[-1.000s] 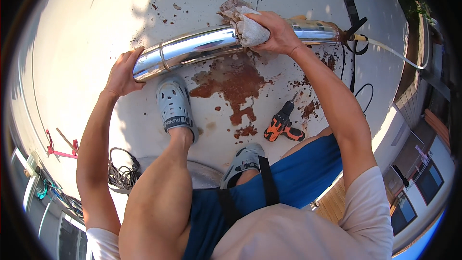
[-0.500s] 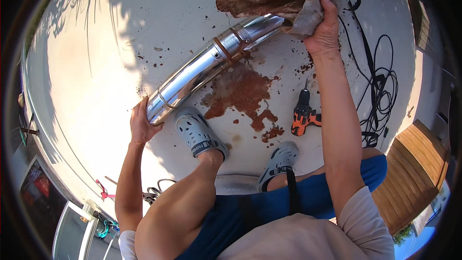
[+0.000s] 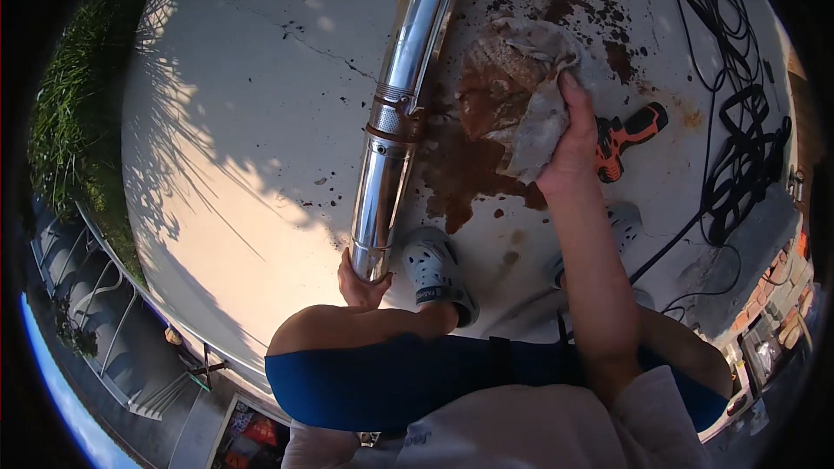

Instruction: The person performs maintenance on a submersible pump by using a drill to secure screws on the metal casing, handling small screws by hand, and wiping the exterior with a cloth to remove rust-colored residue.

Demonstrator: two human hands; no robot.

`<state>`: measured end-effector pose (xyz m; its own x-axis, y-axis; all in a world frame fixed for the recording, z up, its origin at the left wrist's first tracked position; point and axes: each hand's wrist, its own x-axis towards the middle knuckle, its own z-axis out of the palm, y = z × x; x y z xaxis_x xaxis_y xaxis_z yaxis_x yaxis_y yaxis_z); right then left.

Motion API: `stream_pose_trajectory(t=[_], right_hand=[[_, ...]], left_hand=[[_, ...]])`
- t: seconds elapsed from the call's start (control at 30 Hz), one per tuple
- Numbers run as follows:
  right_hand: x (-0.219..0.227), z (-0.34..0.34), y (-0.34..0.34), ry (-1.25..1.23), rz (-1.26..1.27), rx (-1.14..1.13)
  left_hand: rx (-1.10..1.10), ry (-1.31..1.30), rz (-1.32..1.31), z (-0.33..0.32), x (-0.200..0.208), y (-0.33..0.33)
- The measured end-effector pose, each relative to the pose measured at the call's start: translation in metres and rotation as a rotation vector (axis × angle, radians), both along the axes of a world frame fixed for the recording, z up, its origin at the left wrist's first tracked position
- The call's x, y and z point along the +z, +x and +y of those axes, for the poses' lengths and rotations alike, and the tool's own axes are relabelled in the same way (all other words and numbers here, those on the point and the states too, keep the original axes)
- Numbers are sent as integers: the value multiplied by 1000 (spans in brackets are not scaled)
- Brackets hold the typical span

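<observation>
A long, shiny steel submersible pump [image 3: 380, 187] lies on the pale ground, running from near my left knee to the upper edge of the view. Around its middle are a perforated screen and a rusty brown band. My left hand [image 3: 360, 287] is wrapped round the pump's near end, with some fingers hidden beneath it. To the right of the pump, my right hand [image 3: 573, 135] grips a crumpled, brown-stained rag [image 3: 512, 91], thumb on top. The rag is apart from the pump and hangs over a wet, rusty patch [image 3: 452, 182].
Beyond my right hand lies an orange and black cordless drill [image 3: 641, 126], partly covered by the hand. Black cable [image 3: 738, 152] is coiled along the right side. My clog [image 3: 430, 269] stands beside the pump's near end. Grass [image 3: 82, 113] borders the ground at left.
The view has turned, so the pump now runs more straight away from me. My right hand has brought the rag off the pump's far part to its right side. My left hand keeps its hold.
</observation>
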<state>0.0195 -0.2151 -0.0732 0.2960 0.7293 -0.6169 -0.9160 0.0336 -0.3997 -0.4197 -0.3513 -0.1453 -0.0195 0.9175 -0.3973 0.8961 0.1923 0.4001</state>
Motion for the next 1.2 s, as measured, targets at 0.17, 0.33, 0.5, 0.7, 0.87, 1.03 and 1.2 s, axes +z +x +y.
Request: stream_pose_trajectory(t=[0.17,0.33,0.5,0.7,0.87,1.03,1.2], right_hand=[[-25,-1,-109,-208,-190,-105],[-63,2,-184,-346,-1141,84],[-32,-20,-221,-86,-1241,663],[-18,-26,-219,337,-1070,1027],[-25,-58,-209,552,-1051,1458],[-36,-63,-104,707,-993,1979],[-23,22,56,452,-1211,1734]], left_hand=[[-13,6,-4,-3,-6,-10],[-17,5,-7,-4,-5,-3],[-31,9,-53,-12,-5,-16],[-68,-57,-79,-4,-22,-11],[302,-21,-550,-27,-37,-68],[34,88,-220,-25,-48,-27],[542,-158,-538,-32,-45,-58]])
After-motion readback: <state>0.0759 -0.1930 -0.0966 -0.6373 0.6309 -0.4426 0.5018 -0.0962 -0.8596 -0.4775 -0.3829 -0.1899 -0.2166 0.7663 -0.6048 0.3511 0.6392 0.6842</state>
